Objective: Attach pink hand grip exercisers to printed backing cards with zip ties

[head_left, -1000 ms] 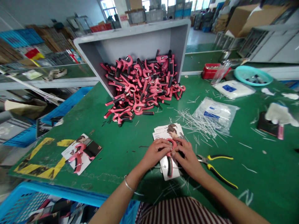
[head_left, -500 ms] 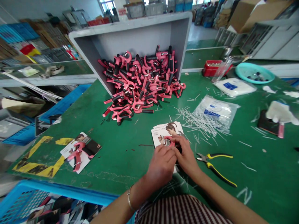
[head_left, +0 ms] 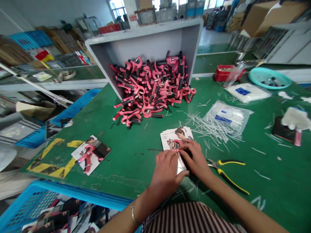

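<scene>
At the near edge of the green-topped workbench (head_left: 136, 168), both bare hands are closed in on a pink-and-black hand grip strengthener (head_left: 176, 145), which lies on a stack of printed cards (head_left: 168, 137). The left hand (head_left: 166, 176) sits at about 6 o'clock from the grip's exposed pink head, its fingers (head_left: 170, 158) curled over the lower part. The right hand (head_left: 196, 160) sits at about 4 o'clock, bent inward, with its fingers (head_left: 188, 150) against the head's right end. Both hands appear to be gripping the item, though the exact points of contact are hidden. The right fingertips are marginally nearer the exposed head, while the left hand covers more of the body below it. The grip's long axis runs roughly from 12 to 6 o'clock, its curved head and metal coil pointing toward 12. Its handles are hidden beneath the hands and cannot be assessed. A strip of white card (head_left: 181, 166) shows between the hands. Yellow-and-black pliers (head_left: 227, 171) lie apart at 3 o'clock, and loose white cable ties (head_left: 206, 127) are scattered at about 1 o'clock. A heap of similar grips (head_left: 152, 90) sits at 11 o'clock against a gray bin (head_left: 145, 42), and a carded grip (head_left: 91, 155) lies at 9 o'clock.
</scene>
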